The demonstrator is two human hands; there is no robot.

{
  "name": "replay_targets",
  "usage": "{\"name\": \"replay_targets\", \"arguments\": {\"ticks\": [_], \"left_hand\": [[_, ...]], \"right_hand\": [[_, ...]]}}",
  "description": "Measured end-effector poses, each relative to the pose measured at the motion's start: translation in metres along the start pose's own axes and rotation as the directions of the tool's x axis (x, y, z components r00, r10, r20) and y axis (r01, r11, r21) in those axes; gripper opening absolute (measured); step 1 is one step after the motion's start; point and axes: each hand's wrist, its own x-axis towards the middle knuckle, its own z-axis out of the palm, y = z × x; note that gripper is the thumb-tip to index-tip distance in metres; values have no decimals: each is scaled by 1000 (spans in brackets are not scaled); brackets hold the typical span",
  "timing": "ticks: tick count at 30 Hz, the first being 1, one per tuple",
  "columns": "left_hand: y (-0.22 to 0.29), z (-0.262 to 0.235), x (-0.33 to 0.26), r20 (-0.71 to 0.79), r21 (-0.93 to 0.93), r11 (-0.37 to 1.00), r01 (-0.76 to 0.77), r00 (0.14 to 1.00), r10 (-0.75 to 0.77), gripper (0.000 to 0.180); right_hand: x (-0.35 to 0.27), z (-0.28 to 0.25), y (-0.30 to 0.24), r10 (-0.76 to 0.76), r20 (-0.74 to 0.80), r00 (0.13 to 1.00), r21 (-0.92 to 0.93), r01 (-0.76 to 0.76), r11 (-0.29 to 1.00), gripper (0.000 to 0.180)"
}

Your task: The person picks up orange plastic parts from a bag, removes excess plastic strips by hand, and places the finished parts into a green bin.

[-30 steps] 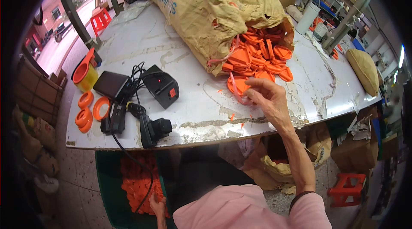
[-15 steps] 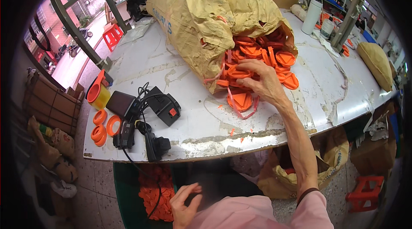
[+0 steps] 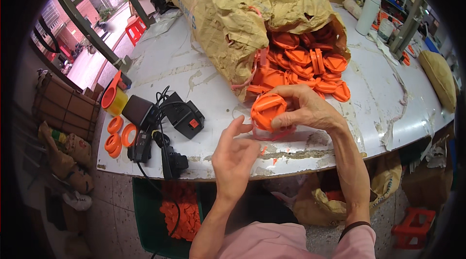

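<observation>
Between the thumb and fingers of my right hand (image 3: 310, 108) is a round orange plastic cap (image 3: 268, 111), raised above the table near its front edge. A raised bar crosses the cap's face. My left hand (image 3: 236, 151) is just left of it, fingers apart and holding nothing. Behind the hands, a large crumpled yellow paper sack (image 3: 233, 21) lies on its side. From its torn mouth spills a heap of similar orange caps (image 3: 303, 60). A pink plastic strip (image 3: 272, 135) hangs below the held cap.
On the left of the white table (image 3: 160, 67) are a black charger (image 3: 183, 114) with cables, several orange rings (image 3: 114, 142) and a yellow-and-orange cup (image 3: 114, 97). Below the edge, a green bin (image 3: 150, 220) holds orange pieces; an open paper sack (image 3: 315, 205) stands right.
My right hand has drawn an orange cap from the heap toward me. My left hand has risen from below the table edge to beside it. The view has shifted slightly.
</observation>
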Motion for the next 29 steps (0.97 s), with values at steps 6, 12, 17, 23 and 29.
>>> {"name": "replay_targets", "arguments": {"ticks": [6,12,17,23,29], "left_hand": [[-3,-2,3,-14,-91,995,29,999,-31,50],[1,-1,4,-36,-74,996,57,998,-60,45],[0,-1,3,-52,-93,994,64,996,-69,43],[1,-4,2,-27,-74,994,80,996,-82,43],[2,-3,1,-39,-51,996,72,996,-74,43]], "right_hand": [[2,0,5,11,118,993,-55,-4,998,60],[5,5,7,-1,235,972,24,-4,1000,67],[5,2,11,-3,249,969,96,-21,995,68],[3,1,6,35,260,965,163,-79,983,65],[2,3,6,6,266,964,191,-59,980,64]]}}
